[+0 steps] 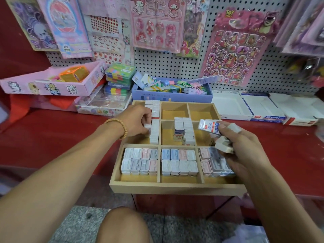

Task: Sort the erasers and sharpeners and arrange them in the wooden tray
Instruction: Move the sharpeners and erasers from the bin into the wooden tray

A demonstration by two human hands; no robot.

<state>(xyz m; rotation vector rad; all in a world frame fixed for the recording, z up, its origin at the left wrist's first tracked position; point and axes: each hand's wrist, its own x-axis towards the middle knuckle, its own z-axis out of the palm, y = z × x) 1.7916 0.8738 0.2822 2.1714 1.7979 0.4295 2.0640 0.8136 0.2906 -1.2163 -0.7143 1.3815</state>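
The wooden tray sits on the red tabletop straight ahead, its 3 near compartments packed with pastel sharpeners. The left hand reaches into the left-column compartment at about 11 o'clock, fingers curled round a small white eraser that touches the left side of the standing white eraser row; that row runs from 12 to 6 o'clock, so the piece goes in beside it along the same line.

The right hand hovers over the tray's right edge at about 1 o'clock, thumb and fingers pinching a blue-printed sleeved eraser, with another pale eraser tucked lower in the same grip (what it is exactly is hard to tell). The sleeved eraser's long axis tilts from 10 to 4 o'clock.

The matching sleeved stack stands in the middle compartment, toward 9 o'clock from the right hand and just beside it. That hand is the nearer 1 for it, and the eraser probably needs turning to match the stack.
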